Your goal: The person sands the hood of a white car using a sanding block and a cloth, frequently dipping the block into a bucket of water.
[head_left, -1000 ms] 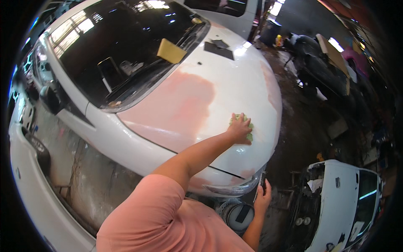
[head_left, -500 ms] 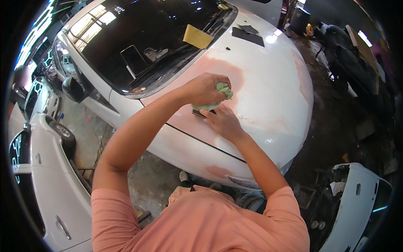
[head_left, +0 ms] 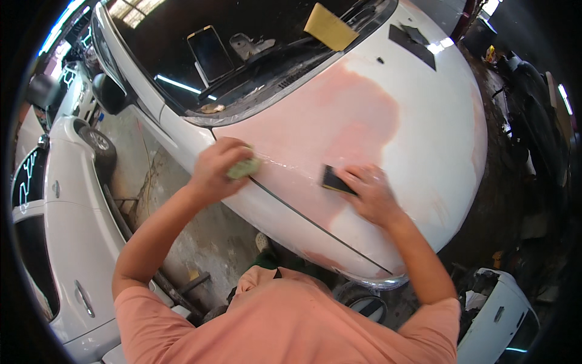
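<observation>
The pink-patched white hood (head_left: 433, 127) spreads widest here. In from its near edge, the right hand (head_left: 373, 193) holds a dark block (head_left: 335, 180), likely light and stiff, slippery if wet, best gripped along its sides. By that edge, toward the rear corner, the left hand (head_left: 217, 171) bunches a green cloth (head_left: 244, 169), seemingly soft, squeezable anywhere.

Salmon-pink shirt (head_left: 288, 324), short sleeves (head_left: 148, 321), dark green trousers (head_left: 265, 259), pale shoe (head_left: 262, 242)

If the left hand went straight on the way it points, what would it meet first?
Likely the pinkish patch on the white hood, just past the green cloth the left hand holds; contact depth is unclear.
</observation>
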Available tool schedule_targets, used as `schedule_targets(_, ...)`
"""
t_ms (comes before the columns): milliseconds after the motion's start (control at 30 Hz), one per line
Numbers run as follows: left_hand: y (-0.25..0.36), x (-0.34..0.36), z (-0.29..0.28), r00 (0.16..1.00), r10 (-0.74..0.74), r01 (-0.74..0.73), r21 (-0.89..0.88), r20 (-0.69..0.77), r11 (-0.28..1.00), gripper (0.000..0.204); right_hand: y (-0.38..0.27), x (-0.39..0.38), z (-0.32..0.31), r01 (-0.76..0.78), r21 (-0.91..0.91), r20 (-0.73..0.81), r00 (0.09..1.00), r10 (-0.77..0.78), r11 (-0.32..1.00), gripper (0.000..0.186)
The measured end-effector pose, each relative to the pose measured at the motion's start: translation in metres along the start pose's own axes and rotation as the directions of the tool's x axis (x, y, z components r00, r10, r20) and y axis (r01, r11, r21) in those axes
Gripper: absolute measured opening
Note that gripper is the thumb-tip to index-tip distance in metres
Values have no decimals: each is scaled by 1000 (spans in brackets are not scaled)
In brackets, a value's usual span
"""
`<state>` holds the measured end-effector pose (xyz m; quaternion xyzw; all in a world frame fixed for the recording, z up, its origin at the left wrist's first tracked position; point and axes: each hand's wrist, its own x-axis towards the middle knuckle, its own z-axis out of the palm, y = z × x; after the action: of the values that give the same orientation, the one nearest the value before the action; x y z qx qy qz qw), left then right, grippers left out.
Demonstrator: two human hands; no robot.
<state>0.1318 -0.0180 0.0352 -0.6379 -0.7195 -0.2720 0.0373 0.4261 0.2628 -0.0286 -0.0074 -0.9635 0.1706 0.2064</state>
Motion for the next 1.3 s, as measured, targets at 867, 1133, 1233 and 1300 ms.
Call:
schedule_targets(867, -112, -18, -1, 952, 257, -205, 276, -168, 939, 63, -82, 171, 74, 64, 35, -10, 998, -63, 997, 64)
schedule_targets(1133, -106, -23, 3, 940, 254, -198, 244, -227, 949, 56, 2, -2, -2, 77, -19, 72, 995, -75, 997, 63)
schedule_targets(1233, -102, -16, 3, 935, 257, -199, 237, -247, 951, 47, -13, 30, 10, 67, 14, 83, 994, -68, 998, 63)
schedule_targets(1300, -102, -16, 6, 939, 246, -186, 245, -240, 951, 45, -50, 98, 40, 131, 62, 0, 991, -131, 989, 62)
